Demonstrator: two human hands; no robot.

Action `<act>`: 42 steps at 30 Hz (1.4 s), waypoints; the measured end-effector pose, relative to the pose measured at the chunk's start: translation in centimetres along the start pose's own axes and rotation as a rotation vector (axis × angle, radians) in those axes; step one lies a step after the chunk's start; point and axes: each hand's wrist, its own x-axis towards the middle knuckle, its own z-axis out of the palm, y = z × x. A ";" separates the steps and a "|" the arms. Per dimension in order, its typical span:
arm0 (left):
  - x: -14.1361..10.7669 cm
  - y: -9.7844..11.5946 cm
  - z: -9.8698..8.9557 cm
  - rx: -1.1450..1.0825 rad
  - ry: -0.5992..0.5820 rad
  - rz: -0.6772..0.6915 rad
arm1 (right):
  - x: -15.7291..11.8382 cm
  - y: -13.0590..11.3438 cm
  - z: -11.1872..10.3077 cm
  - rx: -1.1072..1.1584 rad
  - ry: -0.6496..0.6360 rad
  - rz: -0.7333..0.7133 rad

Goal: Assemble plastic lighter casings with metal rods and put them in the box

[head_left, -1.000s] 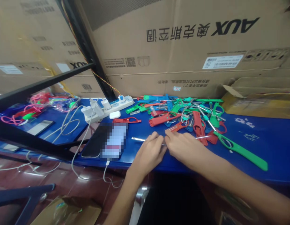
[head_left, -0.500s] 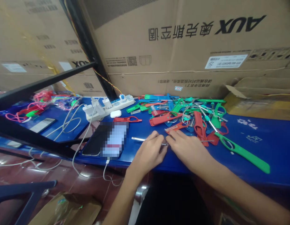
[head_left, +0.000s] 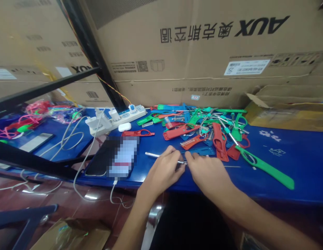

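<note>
A thin metal rod (head_left: 157,155) lies nearly level just above the blue tabletop (head_left: 294,149), its end held between the left hand (head_left: 162,172) and the right hand (head_left: 208,177). The left hand's fingers (head_left: 171,152) curl closed, pinching the rod. The right hand's fingers (head_left: 192,158) bend in beside its tip; whether they grip it, I cannot tell. Just beyond lies a heap of red and green plastic pieces (head_left: 200,133), with a long green plastic piece (head_left: 265,170) to the right. A phone (head_left: 98,163) lies to the left, near a white power strip (head_left: 111,121).

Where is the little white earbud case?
In the head view, the white earbud case sits on the blue table, between the white power strip and a red plastic piece.
</note>
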 end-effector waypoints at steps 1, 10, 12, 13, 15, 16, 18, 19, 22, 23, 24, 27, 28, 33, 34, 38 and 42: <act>0.0 0.0 0.0 -0.002 -0.002 -0.001 | 0.1 0.0 0.0 0.004 0.009 0.006; -0.2 -0.1 0.0 -0.019 0.042 -0.054 | 0.5 0.2 -0.4 0.025 0.086 0.120; -0.2 -0.1 -0.1 -0.011 0.038 -0.042 | 0.5 0.5 0.0 -0.001 0.074 0.137; -0.2 -0.1 -0.1 -0.007 0.033 -0.035 | 0.5 0.6 0.1 -0.013 0.067 0.135; -0.2 -0.1 -0.1 -0.004 0.026 -0.031 | 0.6 1.0 0.2 -0.027 0.053 0.139; -0.2 -0.2 -0.1 -0.005 0.024 -0.036 | 0.7 1.3 0.2 -0.031 0.051 0.156; -0.3 -0.3 -0.1 -0.008 0.023 -0.053 | 0.6 2.0 0.0 -0.017 0.056 0.200; -0.3 -0.3 -0.1 -0.011 0.024 -0.061 | 0.5 2.5 0.0 0.004 0.067 0.215; -0.4 -0.3 -0.1 -0.027 0.040 -0.086 | -0.3 4.5 0.7 0.109 0.178 0.197; -0.4 -0.3 -0.1 -0.037 0.057 -0.098 | -0.7 5.2 1.2 0.151 0.245 0.185; -0.5 -0.4 -0.1 -0.048 0.080 -0.113 | -1.2 5.8 1.8 0.193 0.317 0.175; -0.5 -0.5 -0.2 -0.082 0.159 -0.135 | -2.3 6.9 3.7 0.280 0.425 0.098; -0.5 -0.5 -0.3 -0.086 0.182 -0.130 | -2.5 7.0 4.2 0.297 0.434 0.063; -0.3 -0.7 -0.4 -0.077 0.241 -0.118 | -2.3 6.1 6.1 0.390 0.474 -0.019; -0.3 -0.7 -0.4 -0.073 0.246 -0.124 | -2.1 6.0 6.4 0.403 0.467 -0.026; -0.2 -0.9 -0.4 -0.044 0.294 -0.153 | -2.1 5.6 6.7 0.477 0.434 -0.066; -0.3 -0.9 -0.4 -0.010 0.327 -0.193 | -2.6 5.5 6.5 0.545 0.446 -0.122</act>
